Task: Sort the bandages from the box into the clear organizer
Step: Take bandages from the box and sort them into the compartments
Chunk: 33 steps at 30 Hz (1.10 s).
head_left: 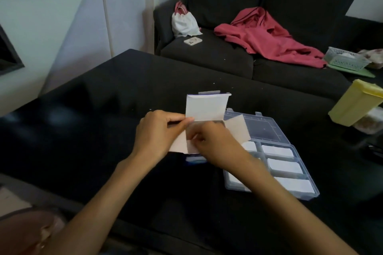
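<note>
A dim room is shown, with pale walls at the left and a dark sofa point(259, 33) behind a glossy black surface point(83, 130). On the sofa, from left to right, a white drawstring bag point(184, 21), a phone point(193, 41) lying flat, a red garment point(267, 37) spread over the cushions and a pale mesh basket point(345, 59) can be seen.

Near the middle of the surface, the box point(207, 106) is held with its white flaps folded open; one flap stands upright and another is splayed toward the right, over the organizer's lid. The left hand point(157, 130) is placed at the box's left side, its thumb and fingers curled in a grip on the flap edge. The right hand point(215, 143) is set just beside it, fingers bent down into the box opening; whether anything is pinched between them cannot be told, since the fingertips are hidden.

To the right, touching the box's splayed flap, the clear organizer point(290, 172) lies open on the surface, its lid laid back flat away from the person. White bandages point(285, 165) are seen stacked in several of its compartments. Farther right, near the edge of the view, a yellow plastic container point(356, 101) rests tilted on the surface.
</note>
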Each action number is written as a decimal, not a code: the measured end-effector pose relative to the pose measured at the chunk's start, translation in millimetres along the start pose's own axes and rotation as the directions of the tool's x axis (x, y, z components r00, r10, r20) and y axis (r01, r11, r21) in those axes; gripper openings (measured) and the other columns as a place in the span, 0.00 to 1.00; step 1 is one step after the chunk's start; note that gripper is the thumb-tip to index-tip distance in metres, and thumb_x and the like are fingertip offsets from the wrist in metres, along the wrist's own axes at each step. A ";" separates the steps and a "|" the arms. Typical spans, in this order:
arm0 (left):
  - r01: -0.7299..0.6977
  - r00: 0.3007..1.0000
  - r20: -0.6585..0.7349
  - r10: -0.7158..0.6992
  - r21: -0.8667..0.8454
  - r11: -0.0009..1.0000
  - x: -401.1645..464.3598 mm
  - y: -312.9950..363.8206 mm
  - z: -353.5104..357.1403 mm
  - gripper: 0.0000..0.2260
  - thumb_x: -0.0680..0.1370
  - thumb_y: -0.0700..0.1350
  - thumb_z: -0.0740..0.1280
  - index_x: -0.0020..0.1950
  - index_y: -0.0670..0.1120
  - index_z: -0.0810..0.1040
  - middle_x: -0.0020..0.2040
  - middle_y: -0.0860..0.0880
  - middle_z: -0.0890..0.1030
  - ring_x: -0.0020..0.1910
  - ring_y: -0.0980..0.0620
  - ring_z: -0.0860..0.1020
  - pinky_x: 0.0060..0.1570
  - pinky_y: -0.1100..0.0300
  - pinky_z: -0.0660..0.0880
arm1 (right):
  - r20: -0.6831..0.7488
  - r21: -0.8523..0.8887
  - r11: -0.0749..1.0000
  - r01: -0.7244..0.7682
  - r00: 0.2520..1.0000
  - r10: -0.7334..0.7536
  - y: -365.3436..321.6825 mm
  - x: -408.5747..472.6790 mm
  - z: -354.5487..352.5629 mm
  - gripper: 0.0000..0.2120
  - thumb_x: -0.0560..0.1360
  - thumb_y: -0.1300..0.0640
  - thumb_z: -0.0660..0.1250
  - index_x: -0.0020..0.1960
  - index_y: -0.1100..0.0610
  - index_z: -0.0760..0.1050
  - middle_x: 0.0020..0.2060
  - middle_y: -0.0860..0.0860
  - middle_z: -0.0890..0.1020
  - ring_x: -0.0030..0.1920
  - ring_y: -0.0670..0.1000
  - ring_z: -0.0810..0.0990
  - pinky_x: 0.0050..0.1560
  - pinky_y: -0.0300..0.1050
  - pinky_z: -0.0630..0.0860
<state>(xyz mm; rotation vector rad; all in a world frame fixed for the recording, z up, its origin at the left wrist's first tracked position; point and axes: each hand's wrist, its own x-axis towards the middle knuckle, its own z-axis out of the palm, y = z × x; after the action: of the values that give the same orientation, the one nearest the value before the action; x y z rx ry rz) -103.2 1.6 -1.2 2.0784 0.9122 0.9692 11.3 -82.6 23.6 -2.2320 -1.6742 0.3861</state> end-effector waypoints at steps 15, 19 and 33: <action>0.085 0.987 -0.138 -0.081 0.020 0.996 6.4 -5.1 -4.1 0.09 0.74 0.52 0.71 0.50 0.50 0.85 0.47 0.54 0.84 0.48 0.56 0.81 0.49 0.57 0.77 | -0.065 0.401 0.902 -0.158 0.978 0.200 99.4 -50.5 -71.1 0.08 0.73 0.57 0.68 0.49 0.46 0.78 0.45 0.42 0.81 0.45 0.39 0.80 0.45 0.36 0.78; 0.082 0.988 -0.134 -0.078 0.026 0.996 6.2 -3.7 -1.3 0.10 0.74 0.52 0.71 0.50 0.50 0.85 0.47 0.54 0.84 0.48 0.57 0.80 0.49 0.59 0.76 | 0.079 0.327 0.922 -0.206 0.978 0.190 117.3 -42.0 -48.0 0.09 0.74 0.59 0.68 0.52 0.50 0.80 0.45 0.43 0.81 0.46 0.40 0.79 0.43 0.32 0.76; 0.065 0.990 -0.128 -0.061 0.030 0.997 9.7 -8.2 -1.5 0.10 0.74 0.51 0.70 0.51 0.48 0.84 0.48 0.54 0.84 0.48 0.59 0.80 0.46 0.65 0.74 | -0.005 0.217 0.973 -0.079 0.997 0.082 127.8 3.8 -26.9 0.04 0.72 0.60 0.70 0.45 0.52 0.80 0.41 0.44 0.81 0.40 0.38 0.79 0.37 0.26 0.74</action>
<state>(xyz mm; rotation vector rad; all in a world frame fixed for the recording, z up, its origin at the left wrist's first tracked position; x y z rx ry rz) -102.3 14.2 -3.4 2.0216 1.0595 1.0698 134.8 -114.7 -4.5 -2.1398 -1.4606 0.5449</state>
